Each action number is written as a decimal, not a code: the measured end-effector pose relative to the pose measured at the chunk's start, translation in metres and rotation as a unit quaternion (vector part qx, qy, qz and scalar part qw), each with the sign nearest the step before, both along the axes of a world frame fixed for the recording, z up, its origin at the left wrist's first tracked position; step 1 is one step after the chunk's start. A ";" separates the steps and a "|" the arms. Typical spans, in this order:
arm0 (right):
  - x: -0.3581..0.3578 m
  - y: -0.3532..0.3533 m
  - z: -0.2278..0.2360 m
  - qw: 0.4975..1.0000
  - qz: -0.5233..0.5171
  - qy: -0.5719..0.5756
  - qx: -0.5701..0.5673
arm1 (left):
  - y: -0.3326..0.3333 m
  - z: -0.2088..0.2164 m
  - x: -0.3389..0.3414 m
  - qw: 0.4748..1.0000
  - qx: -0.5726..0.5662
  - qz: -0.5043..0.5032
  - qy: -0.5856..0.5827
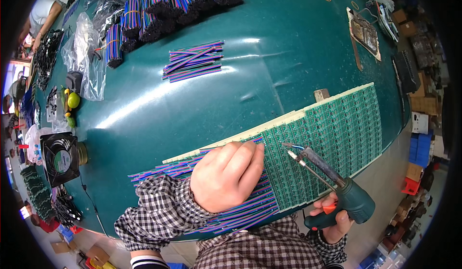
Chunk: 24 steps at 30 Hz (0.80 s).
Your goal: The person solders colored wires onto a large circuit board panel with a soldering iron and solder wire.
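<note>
My left hand [228, 175] is closed, its fingertips bent down at the left edge of a green circuit board panel [332, 134]. It pinches a short flat ribbon wire [257, 139] whose end shows by the fingertips. Under and beside that hand, many blue, red and black ribbon wires [250, 211] lie in rows against the panel's edge. In my right hand [334, 221] is a dark green soldering gun [356, 199] with an orange trigger, gripped by the handle. Its metal tip and thin feed tube stand over the panel, close to the left fingertips; contact cannot be made out.
Loose ribbon wires [195, 61] lie in a small pile mid-table, with banded bundles [159, 9] behind. A black fan [60, 158] stands at the left near clear plastic bags [86, 57]. A soldering-stained tray [364, 33] is far right. Another person's arm [45, 26] shows far left.
</note>
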State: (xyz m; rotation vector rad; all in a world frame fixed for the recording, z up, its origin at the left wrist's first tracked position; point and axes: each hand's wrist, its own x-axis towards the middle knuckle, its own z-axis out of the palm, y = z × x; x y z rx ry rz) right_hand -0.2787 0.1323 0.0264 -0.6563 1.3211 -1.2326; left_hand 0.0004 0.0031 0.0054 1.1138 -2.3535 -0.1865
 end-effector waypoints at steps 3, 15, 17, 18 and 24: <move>-0.001 0.000 0.000 1.000 0.014 0.002 0.001 | 0.001 0.000 0.000 1.000 -0.009 0.003 -0.006; 0.000 -0.003 0.005 0.999 0.038 -0.007 0.036 | -0.001 -0.001 0.001 0.999 -0.025 -0.012 -0.026; 0.000 -0.002 0.005 0.998 0.040 -0.008 0.037 | -0.001 0.000 0.001 0.999 -0.027 -0.013 -0.028; 0.000 -0.002 0.005 0.998 0.043 -0.009 0.039 | -0.001 0.000 0.001 0.999 -0.030 -0.014 -0.031; 0.001 -0.002 -0.003 0.998 0.049 0.031 -0.008 | -0.001 -0.001 0.001 0.999 -0.022 -0.019 -0.023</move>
